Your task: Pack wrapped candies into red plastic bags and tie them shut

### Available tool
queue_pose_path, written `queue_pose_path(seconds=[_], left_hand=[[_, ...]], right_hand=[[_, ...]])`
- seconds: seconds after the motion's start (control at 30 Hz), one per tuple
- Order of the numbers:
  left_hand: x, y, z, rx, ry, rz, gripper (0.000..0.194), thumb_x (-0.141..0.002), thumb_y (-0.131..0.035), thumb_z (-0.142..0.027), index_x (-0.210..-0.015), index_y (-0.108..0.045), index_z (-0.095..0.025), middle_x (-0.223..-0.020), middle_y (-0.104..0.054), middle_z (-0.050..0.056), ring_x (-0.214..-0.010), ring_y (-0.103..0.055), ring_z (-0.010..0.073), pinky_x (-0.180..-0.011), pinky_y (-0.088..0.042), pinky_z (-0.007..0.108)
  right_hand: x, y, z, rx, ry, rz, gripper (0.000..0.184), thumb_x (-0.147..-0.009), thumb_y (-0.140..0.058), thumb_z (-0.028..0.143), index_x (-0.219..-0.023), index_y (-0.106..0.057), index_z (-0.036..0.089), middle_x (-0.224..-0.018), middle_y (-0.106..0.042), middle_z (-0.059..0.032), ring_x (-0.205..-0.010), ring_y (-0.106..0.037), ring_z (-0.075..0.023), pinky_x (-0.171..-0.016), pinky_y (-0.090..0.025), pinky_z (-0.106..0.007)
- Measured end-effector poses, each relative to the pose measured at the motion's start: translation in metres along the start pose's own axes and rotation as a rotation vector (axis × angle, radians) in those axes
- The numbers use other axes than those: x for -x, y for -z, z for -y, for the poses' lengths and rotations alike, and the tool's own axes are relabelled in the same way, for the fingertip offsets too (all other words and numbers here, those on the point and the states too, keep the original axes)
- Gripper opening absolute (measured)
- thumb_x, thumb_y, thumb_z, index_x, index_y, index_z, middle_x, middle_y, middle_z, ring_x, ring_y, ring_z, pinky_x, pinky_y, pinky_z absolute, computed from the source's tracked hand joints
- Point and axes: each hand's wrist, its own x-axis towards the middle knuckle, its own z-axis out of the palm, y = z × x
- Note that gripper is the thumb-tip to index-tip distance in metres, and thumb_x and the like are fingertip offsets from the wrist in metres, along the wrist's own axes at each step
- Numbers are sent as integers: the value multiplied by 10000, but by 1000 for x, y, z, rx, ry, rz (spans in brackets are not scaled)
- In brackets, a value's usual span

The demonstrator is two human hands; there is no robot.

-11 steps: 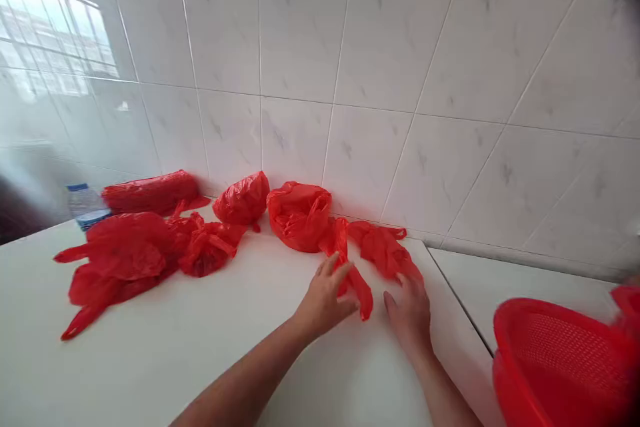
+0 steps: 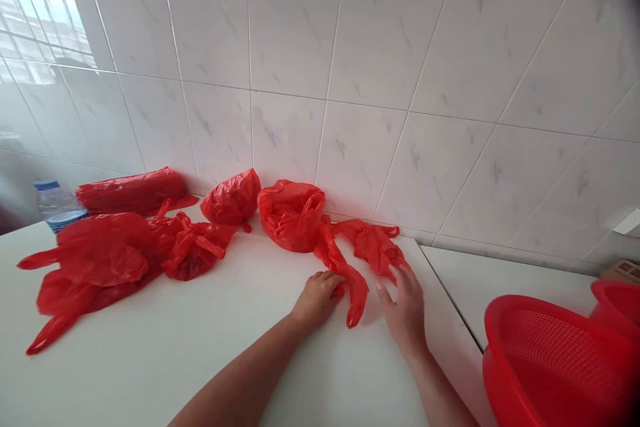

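Observation:
A red plastic bag (image 2: 350, 260) lies crumpled on the white counter (image 2: 200, 347) in front of me, with one long handle strip trailing toward me. My left hand (image 2: 317, 297) is curled closed on that strip. My right hand (image 2: 405, 307) rests flat with fingers spread, its fingertips touching the bag's right part. An open, bulging red bag (image 2: 293, 213) stands just behind them against the tiled wall.
Several more red bags lie to the left: a knotted one (image 2: 233, 199), a long roll (image 2: 130, 190) and a loose heap (image 2: 105, 253). A water bottle (image 2: 55, 205) stands far left. A red plastic colander (image 2: 555, 360) sits at the right, beyond the counter seam.
My left hand has closed from spread fingers into a grip on the bag's strip. The camera view has shifted slightly right.

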Motion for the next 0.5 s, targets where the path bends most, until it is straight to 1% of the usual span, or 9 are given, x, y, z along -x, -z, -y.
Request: queue_pose_path(seconds=[0.07,0.1,0.13,0.17,0.2,0.27,0.3,0.4,0.5], left_hand=[[4,1,1,77,15,-25,232,-915,-548,-324,-1062,-616,-159,-1080,-639,66,-953,-619,196,-850,-507,417],[6,1,1,119,27,-41,226,-913,-552,-325,-1045,-619,-155,-1049,-646,61,-912,-627,185,-815,-522,395],[8,1,1,164,44,-61,221,-911,-556,-325,-1030,-622,-151,-1023,-650,56,-878,-632,176,-786,-531,377],[10,1,1,211,68,-91,219,-910,-558,-326,-1019,-624,-148,-1002,-653,51,-851,-634,169,-762,-537,363],[11,1,2,259,99,-131,220,-910,-558,-327,-1017,-624,-146,-992,-653,47,-833,-635,165,-745,-540,352],[11,3,5,356,173,-238,234,-912,-556,-328,-1040,-615,-142,-995,-650,48,-824,-638,166,-727,-546,346],[11,5,8,400,211,-298,246,-913,-554,-328,-1064,-605,-141,-1007,-647,52,-831,-640,169,-725,-548,349],[8,15,20,474,299,-455,281,-915,-552,-323,-1132,-574,-145,-1063,-631,70,-869,-639,177,-741,-552,366],[7,24,30,439,339,-530,294,-912,-556,-327,-1145,-570,-147,-1084,-625,73,-879,-636,182,-746,-550,372]], right_hand=[[7,-2,19,-162,17,126,524,-831,-554,386,-1320,-458,224,-1369,-463,-112,-1269,-416,-274,-1022,-385,-460],[11,-3,28,-257,-6,200,569,-798,-597,372,-1331,-453,235,-1373,-467,-95,-1277,-413,-266,-1038,-374,-444],[14,-5,36,-344,-59,262,585,-760,-633,345,-1316,-479,252,-1349,-498,-74,-1262,-431,-261,-1042,-371,-430],[17,-6,41,-417,-134,306,548,-728,-650,314,-1262,-538,264,-1290,-553,-55,-1217,-474,-260,-1028,-380,-422],[18,-7,44,-474,-223,325,458,-712,-646,289,-1168,-610,267,-1197,-613,-42,-1143,-527,-262,-996,-400,-419],[15,-5,39,-543,-392,292,242,-720,-607,275,-947,-684,244,-993,-679,-36,-969,-599,-252,-905,-445,-410],[12,-3,33,-563,-456,262,185,-731,-591,287,-883,-680,230,-930,-685,-38,-906,-611,-244,-856,-465,-399],[1,6,11,-679,-628,186,226,-732,-594,360,-891,-642,206,-866,-679,-41,-775,-625,-209,-693,-504,-342],[-6,14,-3,-859,-762,158,315,-665,-668,413,-890,-612,200,-754,-653,-13,-601,-588,-152,-507,-465,-267]])
